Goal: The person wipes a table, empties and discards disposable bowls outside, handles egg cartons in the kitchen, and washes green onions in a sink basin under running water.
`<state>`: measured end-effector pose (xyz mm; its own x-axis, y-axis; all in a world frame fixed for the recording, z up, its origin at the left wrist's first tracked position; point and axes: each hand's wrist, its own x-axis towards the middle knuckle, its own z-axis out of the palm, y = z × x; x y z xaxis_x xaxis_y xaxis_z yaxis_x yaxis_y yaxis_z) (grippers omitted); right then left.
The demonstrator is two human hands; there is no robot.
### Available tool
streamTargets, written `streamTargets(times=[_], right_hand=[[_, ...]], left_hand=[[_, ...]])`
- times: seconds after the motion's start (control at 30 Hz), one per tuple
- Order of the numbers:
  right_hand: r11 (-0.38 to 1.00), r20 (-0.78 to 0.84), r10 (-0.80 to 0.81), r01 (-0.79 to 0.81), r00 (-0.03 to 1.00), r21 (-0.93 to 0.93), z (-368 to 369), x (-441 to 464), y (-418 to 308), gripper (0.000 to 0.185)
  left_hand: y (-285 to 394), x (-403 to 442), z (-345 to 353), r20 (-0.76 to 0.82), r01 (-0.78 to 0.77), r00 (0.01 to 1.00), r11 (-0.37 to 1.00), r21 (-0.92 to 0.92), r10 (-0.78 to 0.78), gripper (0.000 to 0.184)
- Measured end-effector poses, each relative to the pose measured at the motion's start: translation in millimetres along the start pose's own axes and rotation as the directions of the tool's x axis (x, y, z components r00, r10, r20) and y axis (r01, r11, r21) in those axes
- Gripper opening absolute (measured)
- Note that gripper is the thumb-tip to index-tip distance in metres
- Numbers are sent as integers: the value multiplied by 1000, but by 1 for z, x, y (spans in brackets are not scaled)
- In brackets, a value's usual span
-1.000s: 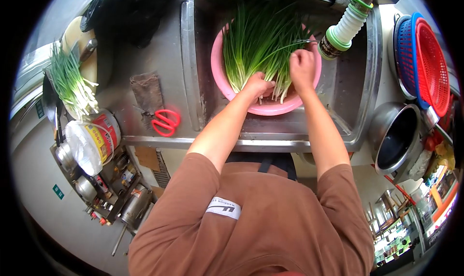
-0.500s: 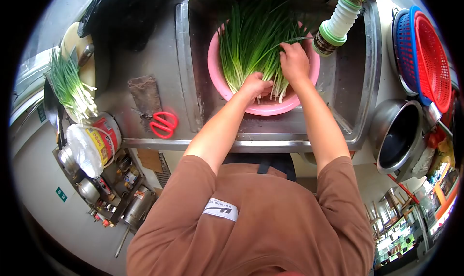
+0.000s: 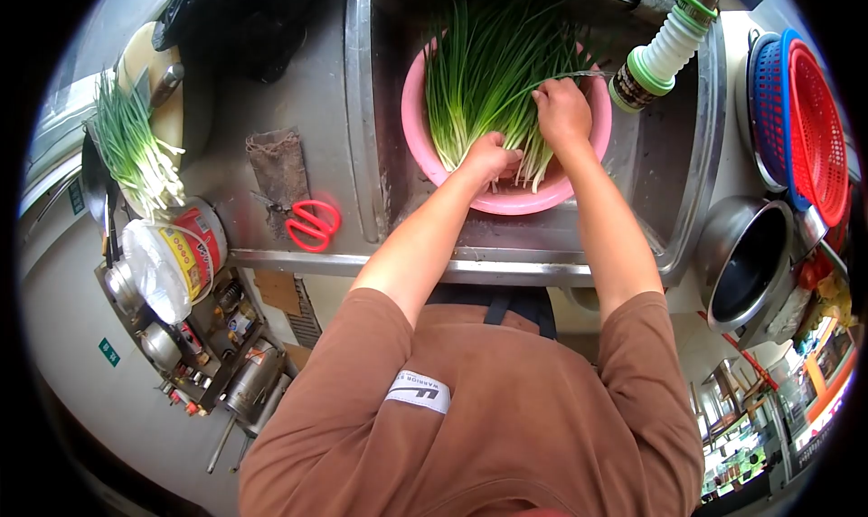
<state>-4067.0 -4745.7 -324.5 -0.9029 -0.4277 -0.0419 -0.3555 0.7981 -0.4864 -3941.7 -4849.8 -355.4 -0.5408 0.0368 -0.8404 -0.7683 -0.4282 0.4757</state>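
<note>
Long green onions (image 3: 488, 74) with white root ends lie in a pink basin (image 3: 415, 110) inside the metal sink. My left hand (image 3: 491, 157) is closed around the white ends of some stalks near the basin's front. To its right, my right hand (image 3: 564, 110) has bent fingers on the green leaves; its fingertips are partly hidden among them. A thin stream of water runs from the white and green tap nozzle (image 3: 655, 63) towards the basin's right side.
Red scissors (image 3: 313, 225) and a brown cloth (image 3: 278, 165) lie left of the sink. More green onions (image 3: 140, 155) rest on a cutting board (image 3: 140, 56) by a bucket (image 3: 193, 250). At the right are a metal pot (image 3: 747, 264) and a red basket (image 3: 818, 123).
Since one second ago my right hand has moved from the basin's right side in over the leaves. My left hand has stayed on the white ends. The view has shifted slightly.
</note>
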Motion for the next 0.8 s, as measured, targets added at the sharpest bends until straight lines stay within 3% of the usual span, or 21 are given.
streamTargets(times=[0.13,0.2,0.37,0.47,0.53,0.57,0.6,0.63,0.67,0.73,0.8], right_hand=[[992,-7,70,-69,998,101,-23,-18,7,13],[961,-38,131,-118,991,252,-37,-28,13,15],[894,59,196,-203,979,399,-63,-42,16,13],[915,-4,174,-160,985,370,-80,-36,10,12],[886,-204,141,-32,969,462,-89,-31,15,11],[931,-231,45,42,972,362,-95,-27,18,12],[931,-230,47,41,972,362,-98,-26,23,12],[761,-52,181,-107,982,640,-100,-25,28,14],[500,158,250,-267,955,824,-103,-23,33,15],[176,210,231,-253,950,951,-115,-16,50,16],[-15,168,274,-170,947,985,-112,-2,99,21]], left_hand=[[0,2,0,-8,6,1000,1000,30,-6,24],[0,1,1,-7,10,1000,1000,10,-10,27],[4,-5,5,-12,11,1000,998,69,-11,32],[5,-6,7,-8,-6,1000,997,83,7,32],[4,-4,5,-6,-17,1000,996,83,18,31],[5,-6,6,-14,-12,1000,996,93,13,31],[6,-7,7,-19,-8,1000,995,103,10,31],[7,-8,8,-17,-8,1000,995,102,10,31],[7,-8,9,-26,-12,1000,995,100,15,30],[5,-7,9,-38,-15,999,995,95,19,28],[2,-6,8,-36,-33,999,998,46,35,28]])
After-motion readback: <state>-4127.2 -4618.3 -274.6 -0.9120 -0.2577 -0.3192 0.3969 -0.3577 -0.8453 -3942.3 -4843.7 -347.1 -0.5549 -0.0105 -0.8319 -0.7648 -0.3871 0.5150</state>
